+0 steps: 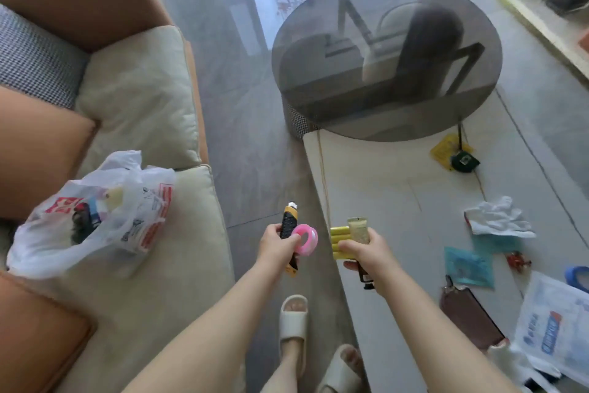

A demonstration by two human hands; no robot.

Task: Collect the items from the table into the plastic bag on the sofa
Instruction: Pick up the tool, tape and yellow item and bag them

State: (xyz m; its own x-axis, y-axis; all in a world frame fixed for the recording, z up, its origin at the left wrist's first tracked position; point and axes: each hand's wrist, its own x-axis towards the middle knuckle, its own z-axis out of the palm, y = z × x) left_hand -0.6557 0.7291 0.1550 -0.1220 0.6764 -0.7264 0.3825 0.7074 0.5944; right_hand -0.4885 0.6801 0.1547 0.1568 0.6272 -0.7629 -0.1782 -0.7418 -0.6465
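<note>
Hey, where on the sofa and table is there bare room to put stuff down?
Sofa: the cushion beyond the plastic bag is bare, as is the seat edge beside it. Table: bare between its near-left corner and the white cloth. Its right end is crowded.

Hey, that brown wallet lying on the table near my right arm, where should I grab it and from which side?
Probably pinch the brown wallet across its narrow width near the middle, coming from above. It lies flat on the table with both long edges clear. The right hand is nearest but already holds a tube and a yellow pack.
</note>
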